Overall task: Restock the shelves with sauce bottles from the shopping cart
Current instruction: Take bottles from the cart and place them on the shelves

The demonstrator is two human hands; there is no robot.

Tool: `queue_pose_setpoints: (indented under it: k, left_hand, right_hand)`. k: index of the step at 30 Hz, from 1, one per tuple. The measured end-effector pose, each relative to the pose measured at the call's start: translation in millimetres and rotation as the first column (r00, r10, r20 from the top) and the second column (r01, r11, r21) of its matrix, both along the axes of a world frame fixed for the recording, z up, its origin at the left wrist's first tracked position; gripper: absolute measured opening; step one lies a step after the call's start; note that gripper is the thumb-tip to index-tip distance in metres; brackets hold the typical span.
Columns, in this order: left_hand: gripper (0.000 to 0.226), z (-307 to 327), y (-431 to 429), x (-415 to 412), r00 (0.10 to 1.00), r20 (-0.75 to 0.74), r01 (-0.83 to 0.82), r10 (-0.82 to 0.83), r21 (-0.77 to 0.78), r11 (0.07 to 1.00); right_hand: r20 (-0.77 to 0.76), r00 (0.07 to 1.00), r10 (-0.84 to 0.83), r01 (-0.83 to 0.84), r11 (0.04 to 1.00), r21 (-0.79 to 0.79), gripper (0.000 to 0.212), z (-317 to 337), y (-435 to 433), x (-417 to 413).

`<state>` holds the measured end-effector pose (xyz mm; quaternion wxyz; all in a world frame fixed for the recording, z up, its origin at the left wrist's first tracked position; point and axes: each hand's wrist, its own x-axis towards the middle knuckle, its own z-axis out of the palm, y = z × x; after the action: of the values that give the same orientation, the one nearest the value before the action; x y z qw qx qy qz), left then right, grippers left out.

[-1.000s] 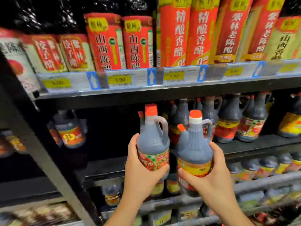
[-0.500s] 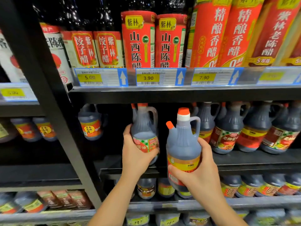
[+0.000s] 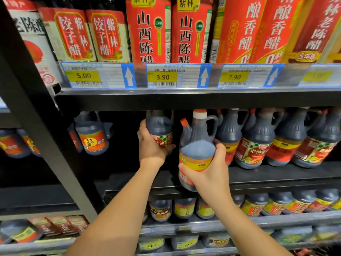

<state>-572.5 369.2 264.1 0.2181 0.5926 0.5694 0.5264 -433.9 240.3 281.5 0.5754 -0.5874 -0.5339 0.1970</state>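
Note:
My left hand [image 3: 150, 146] grips a dark sauce jug with a red and green label [image 3: 160, 129], held inside the middle shelf bay with its top hidden behind the shelf edge above. My right hand [image 3: 210, 172] holds a second dark jug with a yellow label and orange caps [image 3: 197, 145] by its lower body, upright, in front of the middle shelf [image 3: 276, 174]. A row of like jugs [image 3: 256, 143] stands on that shelf to the right.
Tall red vinegar bottles [image 3: 147, 32] fill the top shelf above price tags [image 3: 164, 76]. A lone jug [image 3: 92, 137] sits at the back left of the middle bay. A black upright post [image 3: 46, 135] slants at left. Lower shelves hold more bottles [image 3: 184, 207].
Both hands have risen and pushed forward toward the middle shelf. The left jug has gone in under the upper shelf edge; the right jug follows beside it. The view has moved closer.

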Motion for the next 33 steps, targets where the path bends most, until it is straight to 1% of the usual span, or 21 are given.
queue_pose_setpoints:
  k: [3, 6, 9, 13, 18, 21, 23, 27, 31, 33]
  left_hand:
    - [0.119, 0.6, 5.6, 0.5, 1.0, -0.013, -0.008, 0.008, 0.003, 1.0]
    - [0.118, 1.1, 7.9, -1.0, 1.0, -0.023, -0.003, 0.003, -0.037, 0.999]
    - [0.118, 1.8, 8.0, -2.4, 1.0, -0.022, 0.008, -0.01, -0.066, 0.998]
    - [0.12, 5.0, 8.5, -2.7, 1.0, -0.018, -0.01, 0.009, -0.077, 0.997]
    - [0.124, 5.8, 9.8, -4.7, 0.999, -0.031, -0.026, 0.024, -0.057, 0.998]
    - [0.125, 6.0, 10.1, -5.0, 1.0, -0.028, -0.015, 0.014, -0.06, 0.998]
    - [0.126, 6.7, 10.8, -6.6, 1.0, -0.018, 0.005, -0.006, -0.071, 0.997]
    - [0.128, 6.8, 11.2, -15.4, 0.997, -0.027, 0.068, -0.072, -0.115, 0.991]
    - [0.124, 7.7, 8.8, -21.3, 0.993, -0.024, 0.112, -0.116, -0.137, 0.984]
    - [0.122, 7.7, 7.4, -22.1, 0.992, -0.018, 0.121, -0.125, -0.136, 0.983]
  right_hand:
    - [-0.018, 1.0, -0.025, 0.025, 0.999, 0.036, 0.096, -2.9, 21.1, -8.0]
    - [-0.046, 0.998, -0.046, 0.05, 0.996, 0.08, 0.098, -8.1, 45.2, -13.4]
    - [-0.094, 0.995, -0.043, 0.047, 0.998, 0.033, 0.104, -13.8, 66.4, -17.1]
    - [-0.131, 0.989, -0.063, 0.053, 0.996, -0.076, 0.112, -8.7, 92.2, -17.0]
    - [0.072, 0.98, -0.187, 0.198, 0.959, -0.201, 0.097, -4.5, 107.6, -15.4]
    - [0.227, 0.949, -0.22, 0.278, 0.922, -0.268, 0.095, 0.1, 109.9, -17.9]
    - [0.292, 0.932, -0.214, 0.305, 0.899, -0.314, 0.094, 3.0, 112.6, -16.6]
    - [0.297, 0.936, -0.189, 0.3, 0.869, -0.393, 0.086, 6.2, 115.3, -11.4]
    - [0.343, 0.921, -0.185, 0.314, 0.873, -0.373, 0.085, 6.5, 117.9, -11.0]
    - [0.357, 0.914, -0.192, 0.327, 0.87, -0.369, 0.088, 7.1, 119.6, -11.3]
